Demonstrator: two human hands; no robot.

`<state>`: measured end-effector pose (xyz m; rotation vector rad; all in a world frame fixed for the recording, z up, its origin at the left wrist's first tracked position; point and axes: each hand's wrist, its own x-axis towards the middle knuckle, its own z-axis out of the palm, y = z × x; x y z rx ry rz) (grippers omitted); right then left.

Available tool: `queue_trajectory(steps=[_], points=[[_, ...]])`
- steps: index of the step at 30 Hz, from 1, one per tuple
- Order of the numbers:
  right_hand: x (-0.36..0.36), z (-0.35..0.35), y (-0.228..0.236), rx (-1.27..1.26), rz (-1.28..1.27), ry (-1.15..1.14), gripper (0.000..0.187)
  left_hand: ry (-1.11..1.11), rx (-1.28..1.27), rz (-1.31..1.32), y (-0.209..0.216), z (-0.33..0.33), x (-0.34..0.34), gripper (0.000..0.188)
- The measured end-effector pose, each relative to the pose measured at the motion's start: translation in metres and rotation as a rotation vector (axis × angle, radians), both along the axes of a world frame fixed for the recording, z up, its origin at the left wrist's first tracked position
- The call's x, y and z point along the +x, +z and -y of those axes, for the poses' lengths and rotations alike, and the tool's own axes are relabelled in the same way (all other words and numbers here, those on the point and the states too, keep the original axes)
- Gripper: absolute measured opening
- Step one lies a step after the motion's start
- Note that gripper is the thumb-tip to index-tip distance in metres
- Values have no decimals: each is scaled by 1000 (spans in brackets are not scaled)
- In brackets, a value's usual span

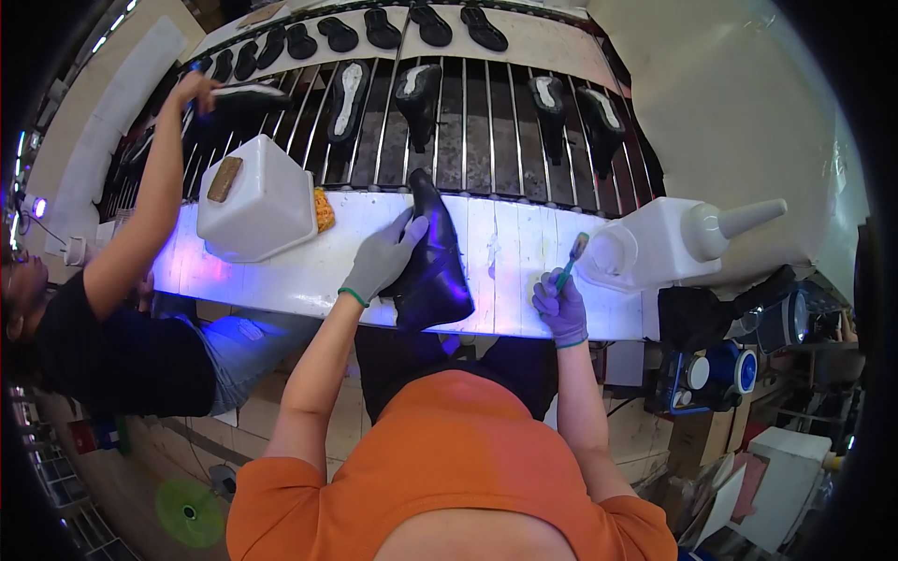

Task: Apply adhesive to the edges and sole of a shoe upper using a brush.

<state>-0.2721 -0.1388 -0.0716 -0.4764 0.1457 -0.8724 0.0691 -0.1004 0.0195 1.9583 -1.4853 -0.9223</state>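
Note:
A black leather ankle boot [440,271] lies on its side on the white bench, its toe pointing away from me and its top near the front edge. My left hand [382,260], in a grey glove with a green cuff, is closed around the boot's left side. In my gloved right hand [561,313] is a small brush [573,254] like a toothbrush, with a green handle and its head up. That hand is apart from the boot, beside a white plastic container [636,248] with a cut opening and a long spout.
Across the white bench [510,280], a second white container [253,210] stands left, with a brown block [224,179] on it and a yellow sponge [324,210] beside it. Beyond runs a metal bar rack [486,131] bearing black shoes; black soles [382,30] line the far shelf. A co-worker [131,327] reaches over at left.

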Motion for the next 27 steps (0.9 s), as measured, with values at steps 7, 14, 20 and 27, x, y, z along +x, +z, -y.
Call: queue_trajectory(steps=[7,14,20,27], points=[[-6,-8,4,-36,-107,-80,34,-252,-81,301,53,-41,-24,114],[-6,-13,-12,-25,-64,-55,34,-200,76,646,18,-89,-68,130],[-5,-7,-3,-31,-86,-25,37,-167,-10,452,22,-73,-66,134],[-8,-5,-12,-44,-69,-13,36,-115,-36,-836,50,-56,-25,108]])
